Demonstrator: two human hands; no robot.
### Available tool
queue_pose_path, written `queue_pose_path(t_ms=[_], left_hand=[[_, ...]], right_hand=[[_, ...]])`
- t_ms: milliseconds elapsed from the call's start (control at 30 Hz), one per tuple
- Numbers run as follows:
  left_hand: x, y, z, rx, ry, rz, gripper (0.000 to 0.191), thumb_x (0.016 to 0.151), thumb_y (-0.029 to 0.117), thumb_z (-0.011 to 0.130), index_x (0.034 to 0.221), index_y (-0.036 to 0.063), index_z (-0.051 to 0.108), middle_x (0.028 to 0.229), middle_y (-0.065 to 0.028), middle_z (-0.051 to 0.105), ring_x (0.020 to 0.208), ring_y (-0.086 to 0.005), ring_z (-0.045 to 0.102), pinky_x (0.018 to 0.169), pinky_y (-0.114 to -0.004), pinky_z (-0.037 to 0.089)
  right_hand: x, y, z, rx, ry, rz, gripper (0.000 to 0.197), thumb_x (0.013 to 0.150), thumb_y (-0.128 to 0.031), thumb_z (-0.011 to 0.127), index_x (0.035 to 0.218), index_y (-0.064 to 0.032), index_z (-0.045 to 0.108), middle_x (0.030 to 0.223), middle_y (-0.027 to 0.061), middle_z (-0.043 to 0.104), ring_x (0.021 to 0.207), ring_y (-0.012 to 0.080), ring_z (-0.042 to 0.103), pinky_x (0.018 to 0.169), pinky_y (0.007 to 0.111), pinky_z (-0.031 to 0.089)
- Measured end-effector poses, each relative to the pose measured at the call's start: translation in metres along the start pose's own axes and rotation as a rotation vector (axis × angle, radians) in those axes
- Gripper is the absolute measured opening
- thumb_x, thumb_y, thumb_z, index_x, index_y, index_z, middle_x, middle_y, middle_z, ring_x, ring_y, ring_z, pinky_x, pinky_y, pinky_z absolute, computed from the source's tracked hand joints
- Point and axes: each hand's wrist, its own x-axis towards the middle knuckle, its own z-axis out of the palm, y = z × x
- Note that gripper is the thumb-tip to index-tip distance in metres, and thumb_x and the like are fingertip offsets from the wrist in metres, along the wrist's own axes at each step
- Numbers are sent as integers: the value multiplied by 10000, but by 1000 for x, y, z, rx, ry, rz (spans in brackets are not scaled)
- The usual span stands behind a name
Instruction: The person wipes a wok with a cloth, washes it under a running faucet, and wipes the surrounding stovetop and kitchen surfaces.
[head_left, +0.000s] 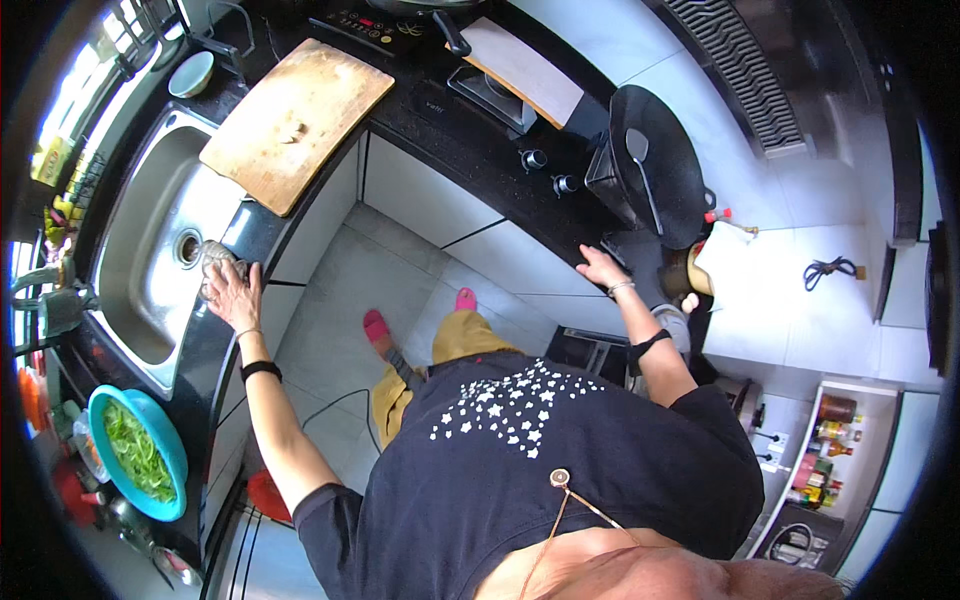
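Note:
My left hand (234, 298) is over the near rim of the steel sink (139, 225). Its fingers press on a crumpled greyish cloth (217, 259), which lies beside the drain and is partly hidden under the hand. My right hand (600, 268) is in the air by the front edge of the black stove counter, below the knobs (564, 184). It holds nothing, and its fingers are somewhat apart. A wooden cutting board (300, 112) with a few small pale pieces (292, 135) on it lies across the sink's corner and the counter.
A blue basin (180, 465) of cut green vegetables stands left of the sink. A pale bowl (191, 75) sits behind the board. To the right are a gas burner (491, 94), a black wok (660, 157) with a metal spatula (641, 165), and an open drawer (821, 450) of bottles.

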Motion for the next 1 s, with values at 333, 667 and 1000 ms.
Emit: queue_pose_path(t_ms=[333, 667, 1000], left_hand=[[1, -8, -16, -99, -81, 177, 925, 630, 583, 616, 1363, 160, 242, 1410, -131, 188, 1311, -305, 150, 1020, -539, 76], [18, -9, -7, -229, -63, 269, 903, 618, 417, 682, 1373, 233, 221, 1411, -75, 220, 1281, -296, 239, 1047, -478, 105], [17, -6, 2, -225, -39, 242, 948, 578, 418, 717, 1370, 259, 222, 1416, -49, 214, 1293, -261, 226, 1041, -492, 144]], right_hand=[[42, -65, -32, -40, 308, 98, 164, 722, -239, 634, 800, -95, 634, 819, 153, 628, 804, 292, 613, 681, 386, 488], [142, -49, -57, 4, 602, -191, 404, 674, -36, 660, 1064, -84, 567, 1097, 141, 533, 1006, 299, 525, 868, 346, 428], [152, -44, -59, -49, 622, -111, 349, 687, -79, 654, 1032, -80, 601, 1010, 144, 580, 954, 300, 551, 843, 353, 438]])
